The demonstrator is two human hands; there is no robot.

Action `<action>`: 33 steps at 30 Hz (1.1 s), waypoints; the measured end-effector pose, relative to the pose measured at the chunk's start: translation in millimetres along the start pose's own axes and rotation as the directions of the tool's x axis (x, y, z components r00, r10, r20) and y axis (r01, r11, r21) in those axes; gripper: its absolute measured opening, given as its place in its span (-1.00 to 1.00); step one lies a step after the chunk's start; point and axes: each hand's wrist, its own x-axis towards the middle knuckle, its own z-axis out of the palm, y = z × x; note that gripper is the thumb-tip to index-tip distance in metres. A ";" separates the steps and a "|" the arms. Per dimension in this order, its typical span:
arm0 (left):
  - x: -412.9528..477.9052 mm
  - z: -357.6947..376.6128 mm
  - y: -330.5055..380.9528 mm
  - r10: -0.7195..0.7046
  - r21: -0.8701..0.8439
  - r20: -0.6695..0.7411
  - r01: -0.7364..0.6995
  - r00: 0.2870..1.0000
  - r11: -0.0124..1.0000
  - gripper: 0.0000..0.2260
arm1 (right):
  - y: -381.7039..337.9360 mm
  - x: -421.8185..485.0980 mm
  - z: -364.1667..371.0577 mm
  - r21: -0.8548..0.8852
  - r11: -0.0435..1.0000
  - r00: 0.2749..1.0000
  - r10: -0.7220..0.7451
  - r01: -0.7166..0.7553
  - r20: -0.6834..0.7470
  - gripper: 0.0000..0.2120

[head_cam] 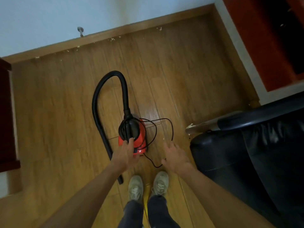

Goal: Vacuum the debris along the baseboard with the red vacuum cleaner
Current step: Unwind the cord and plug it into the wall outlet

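The red vacuum cleaner (132, 140) stands on the wooden floor (189, 71) near the centre of the view, directly ahead of the person's shoes (148, 185), at their 12 o'clock. The left hand (125, 153) rests on the near side of the canister, its fingertips (131, 140) touching the lower edge of the black top handle; the fingers are loosely extended, not closed around anything. The canister lies at the hand's 12 o'clock, touching it. The right hand (174, 157) hovers spread wide with nothing in it, just beside the vacuum; the canister sits at about its 10 o'clock, apart from it.

A black hose (98, 99) rises from the top of the canister toward 12 o'clock, loops over to 9 o'clock and runs back down the floor to a nozzle end near the left forearm. A thin black power cord (164, 127) lies in loose loops at the vacuum's 3 o'clock, with a strand trailing between the two hands.

The baseboard (115, 32) runs along the wall at 12 o'clock, well apart from the vacuum, with pale debris (112, 39) scattered along its foot. A black leather chair (246, 153) stands at 3 o'clock.
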 end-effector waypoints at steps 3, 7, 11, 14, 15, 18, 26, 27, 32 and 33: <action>13.0 9.1 -3.4 0.019 0.009 -0.019 -0.019 1.000 1.000 -0.39 | 2.1 16.0 9.0 -0.009 1.000 1.000 -0.010 0.011 0.014 -0.47; 30.8 20.7 -10.4 0.040 0.011 -0.014 -0.040 0.999 0.999 -0.44 | 3.5 39.6 19.6 -0.019 1.000 0.999 -0.012 0.013 0.040 -0.48; 54.4 28.6 -21.2 0.042 0.022 -0.006 -0.042 0.999 0.999 -0.44 | -0.1 65.2 28.1 -0.031 0.999 0.998 -0.010 0.011 0.060 -0.55; 74.6 32.3 -32.0 0.043 0.019 0.017 -0.043 0.999 0.999 -0.43 | -4.6 88.6 33.0 -0.056 0.998 0.998 -0.011 0.014 0.063 -0.55; 81.8 33.7 -35.6 0.045 0.018 0.029 -0.045 0.999 0.999 -0.42 | -6.8 97.0 34.0 -0.057 0.998 0.998 -0.008 0.012 0.066 -0.57; 106.5 38.7 -44.2 0.058 0.006 0.041 -0.059 0.997 0.998 -0.41 | -12.6 124.8 36.9 -0.046 0.999 0.998 0.000 0.003 0.070 -0.61; 178.3 56.8 -51.1 0.106 -0.015 0.025 -0.106 0.994 0.994 -0.47 | 3.9 208.3 58.2 -0.014 1.000 0.997 0.025 -0.024 0.078 -0.53; 187.0 59.1 -50.7 0.108 -0.024 0.022 -0.108 0.994 0.994 -0.48 | 7.7 221.3 60.1 -0.008 1.000 0.997 0.026 -0.025 0.076 -0.53; 234.5 75.6 -42.4 0.109 -0.054 -0.008 -0.109 0.994 0.993 -0.55 | 29.5 286.7 62.6 -0.029 0.999 0.998 -0.016 0.017 0.058 -0.40; 244.8 79.7 -40.6 0.101 -0.053 -0.012 -0.101 0.995 0.993 -0.52 | 34.8 298.6 62.9 -0.042 0.999 0.999 -0.020 0.022 0.050 -0.39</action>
